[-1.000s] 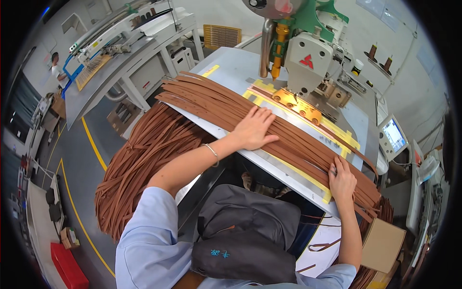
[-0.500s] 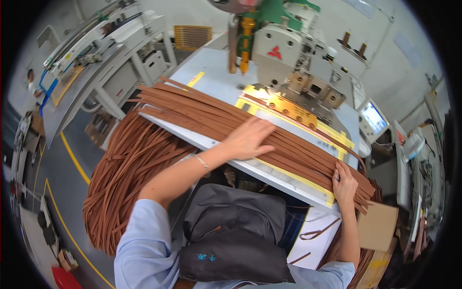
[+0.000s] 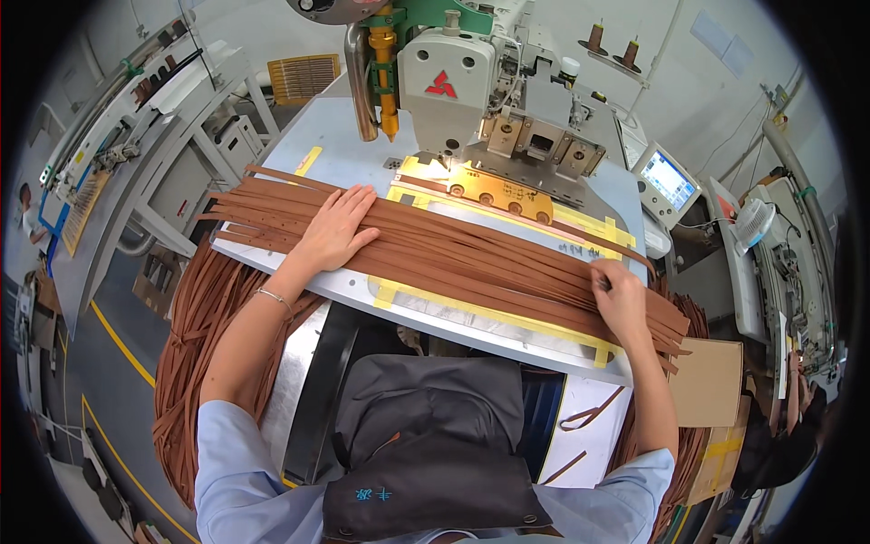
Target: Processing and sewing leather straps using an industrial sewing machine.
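Long, flat brown leather-like strips (image 3: 444, 263) lie layered across the grey metal tabletop (image 3: 317, 127), running from ten to four o'clock; they overlap too much to count. They look light, limp along their length and apt to slide over one another, best pressed flat mid-length or taken near the ends. At half past nine, the left hand (image 3: 337, 231) rests flat, fingers extended; at half past three, the right hand (image 3: 621, 295) is curled, whether around a strip I cannot tell. Outward: one perforated gold plate (image 3: 501, 192), one o'clock; two brown thread cones (image 3: 595, 38), one o'clock; one lit control screen (image 3: 669, 181), two o'clock.
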`<state>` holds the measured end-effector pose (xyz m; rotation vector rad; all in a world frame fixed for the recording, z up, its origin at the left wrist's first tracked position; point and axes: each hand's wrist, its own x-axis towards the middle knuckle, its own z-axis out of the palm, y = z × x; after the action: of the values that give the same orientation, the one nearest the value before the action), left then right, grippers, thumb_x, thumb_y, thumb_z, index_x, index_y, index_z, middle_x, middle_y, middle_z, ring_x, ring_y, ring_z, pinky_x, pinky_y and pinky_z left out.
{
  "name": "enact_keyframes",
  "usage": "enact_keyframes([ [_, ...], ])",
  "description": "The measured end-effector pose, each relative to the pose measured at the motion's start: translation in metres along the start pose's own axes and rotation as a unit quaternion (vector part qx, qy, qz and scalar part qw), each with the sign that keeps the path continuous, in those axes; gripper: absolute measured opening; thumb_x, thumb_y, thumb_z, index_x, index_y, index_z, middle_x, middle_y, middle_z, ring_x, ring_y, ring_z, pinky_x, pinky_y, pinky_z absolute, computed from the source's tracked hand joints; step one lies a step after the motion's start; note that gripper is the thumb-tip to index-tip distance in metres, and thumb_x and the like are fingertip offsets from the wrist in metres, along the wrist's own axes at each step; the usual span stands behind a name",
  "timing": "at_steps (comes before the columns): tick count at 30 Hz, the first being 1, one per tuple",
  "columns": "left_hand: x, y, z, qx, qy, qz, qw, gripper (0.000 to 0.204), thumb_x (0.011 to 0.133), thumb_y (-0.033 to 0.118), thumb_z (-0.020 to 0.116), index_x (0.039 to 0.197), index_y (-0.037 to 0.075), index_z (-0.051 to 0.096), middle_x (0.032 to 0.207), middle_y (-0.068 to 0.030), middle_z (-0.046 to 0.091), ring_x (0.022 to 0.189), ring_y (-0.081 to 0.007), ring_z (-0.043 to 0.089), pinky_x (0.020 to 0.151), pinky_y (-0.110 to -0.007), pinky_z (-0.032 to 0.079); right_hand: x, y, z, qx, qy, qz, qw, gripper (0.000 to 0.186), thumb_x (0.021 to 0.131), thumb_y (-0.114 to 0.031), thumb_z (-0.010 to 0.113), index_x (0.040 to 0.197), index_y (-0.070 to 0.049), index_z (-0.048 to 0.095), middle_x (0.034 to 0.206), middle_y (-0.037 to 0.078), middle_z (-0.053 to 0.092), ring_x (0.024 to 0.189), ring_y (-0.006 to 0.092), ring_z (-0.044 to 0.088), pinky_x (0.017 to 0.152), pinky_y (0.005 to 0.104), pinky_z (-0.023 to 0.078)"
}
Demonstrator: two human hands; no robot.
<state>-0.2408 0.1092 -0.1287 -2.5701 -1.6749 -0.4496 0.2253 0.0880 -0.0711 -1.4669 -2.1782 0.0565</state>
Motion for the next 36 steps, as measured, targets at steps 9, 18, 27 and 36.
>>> enact_keyframes([
  [9,0.105,0.042,0.049,-0.155,0.171,-0.064,0.971,0.047,0.082,0.024,0.071,0.122,0.001,0.059,0.118,-0.0138,0.057,0.119,-0.0300,0.047,0.097,-0.041,0.039,-0.003,-0.032,0.048,-0.056,0.023,-0.111,0.992,0.028,0.072,0.000,0.066,0.100,-0.005,0.062,0.108,0.005,0.065,0.083,0.0264,0.067,0.065,0.0366,0.055],
  [18,0.133,0.048,0.048,-0.387,0.214,-0.225,0.868,0.019,0.081,0.017,0.071,0.093,0.003,0.073,0.083,-0.0148,0.071,0.072,-0.0269,0.068,0.069,-0.035,0.052,-0.004,-0.032,0.049,-0.042,0.045,-0.111,0.992,0.024,0.075,0.002,0.063,0.098,-0.005,0.062,0.103,0.005,0.065,0.081,0.0272,0.066,0.063,0.0361,0.053],
  [27,0.104,0.057,0.048,-0.082,0.193,0.130,0.969,0.008,0.080,0.006,0.060,0.084,0.001,0.066,0.097,-0.0078,0.067,0.098,-0.0268,0.061,0.088,-0.038,0.047,0.005,-0.014,0.071,-0.051,0.058,-0.127,0.989,0.024,0.073,0.001,0.064,0.096,-0.007,0.060,0.100,0.002,0.063,0.077,0.0255,0.065,0.059,0.0361,0.053],
  [36,0.103,0.061,0.053,-0.083,0.166,0.147,0.972,0.015,0.083,0.006,0.054,0.091,0.001,0.066,0.099,-0.0083,0.067,0.101,-0.0251,0.060,0.089,-0.037,0.047,-0.001,-0.015,0.069,-0.040,0.063,-0.114,0.991,0.028,0.071,0.002,0.065,0.096,-0.007,0.060,0.099,0.002,0.062,0.076,0.0243,0.065,0.059,0.0351,0.053],
])
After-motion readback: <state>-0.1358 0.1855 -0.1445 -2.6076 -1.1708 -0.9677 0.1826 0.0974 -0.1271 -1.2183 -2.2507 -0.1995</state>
